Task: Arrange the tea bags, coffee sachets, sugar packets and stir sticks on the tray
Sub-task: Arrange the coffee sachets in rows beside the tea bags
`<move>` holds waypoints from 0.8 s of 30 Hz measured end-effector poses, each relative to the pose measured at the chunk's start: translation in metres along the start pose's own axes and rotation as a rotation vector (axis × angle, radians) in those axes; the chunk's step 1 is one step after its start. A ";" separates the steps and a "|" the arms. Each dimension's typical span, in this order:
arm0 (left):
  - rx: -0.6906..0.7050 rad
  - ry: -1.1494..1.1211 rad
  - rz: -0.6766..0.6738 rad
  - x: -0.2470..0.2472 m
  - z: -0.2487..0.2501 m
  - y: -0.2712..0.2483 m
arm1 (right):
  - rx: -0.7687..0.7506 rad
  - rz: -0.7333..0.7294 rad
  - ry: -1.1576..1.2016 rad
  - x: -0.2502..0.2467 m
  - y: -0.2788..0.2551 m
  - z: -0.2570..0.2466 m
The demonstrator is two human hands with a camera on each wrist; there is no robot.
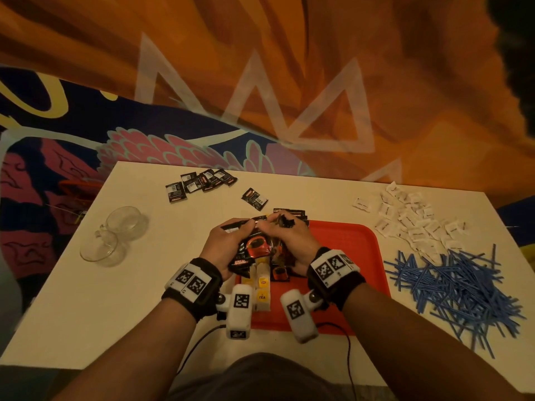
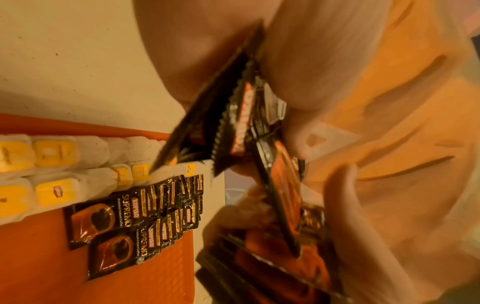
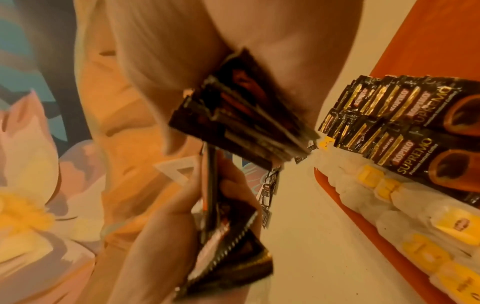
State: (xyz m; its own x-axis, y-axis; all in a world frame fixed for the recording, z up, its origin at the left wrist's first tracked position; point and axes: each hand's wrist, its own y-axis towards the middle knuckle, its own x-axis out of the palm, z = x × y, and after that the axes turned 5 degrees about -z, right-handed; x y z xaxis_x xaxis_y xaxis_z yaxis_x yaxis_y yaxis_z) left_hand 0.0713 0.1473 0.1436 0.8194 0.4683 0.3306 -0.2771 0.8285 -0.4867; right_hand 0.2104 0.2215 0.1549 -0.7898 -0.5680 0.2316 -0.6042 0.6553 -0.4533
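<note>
Two hands meet above the orange tray (image 1: 347, 241), each gripping black coffee sachets: the left hand (image 1: 228, 244) curls round a bundle (image 1: 254, 247), and the right hand (image 1: 289, 235) clutches another fan of them (image 3: 241, 123). On the tray, yellow-tagged tea bags (image 2: 57, 156) lie in two rows along its left edge, with overlapped Kopiko Supremo sachets (image 2: 124, 222) beside them. Loose sachets (image 1: 199, 183) sit at 11 o'clock on the white table (image 1: 115, 299), white sugar packets (image 1: 411, 224) at 2 o'clock, blue stir sticks (image 1: 451, 287) at 3 o'clock, and two glass cups (image 1: 113, 235) at 9 o'clock.
</note>
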 end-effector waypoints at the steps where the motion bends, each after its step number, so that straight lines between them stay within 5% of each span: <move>1: -0.002 0.000 -0.022 0.003 0.000 -0.001 | 0.002 -0.011 -0.038 0.003 0.000 0.001; 8: -0.149 -0.202 -0.013 0.006 0.004 -0.006 | -0.127 0.192 0.053 0.003 0.002 0.000; 12: -0.057 -0.125 0.030 0.003 0.007 -0.005 | -0.146 0.171 0.195 -0.002 0.000 0.001; 18: 0.047 -0.034 0.031 0.002 0.009 -0.003 | -0.141 0.117 -0.195 -0.002 -0.001 0.005; 24: -0.048 -0.090 -0.106 0.010 0.011 -0.009 | -0.264 0.198 -0.456 0.005 0.001 0.002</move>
State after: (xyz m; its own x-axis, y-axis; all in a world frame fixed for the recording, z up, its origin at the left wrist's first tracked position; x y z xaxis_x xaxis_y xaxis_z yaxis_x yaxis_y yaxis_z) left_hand 0.0762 0.1483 0.1603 0.7940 0.4063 0.4522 -0.1651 0.8600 -0.4829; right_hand 0.2056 0.2181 0.1535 -0.8007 -0.5404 -0.2586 -0.5011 0.8407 -0.2054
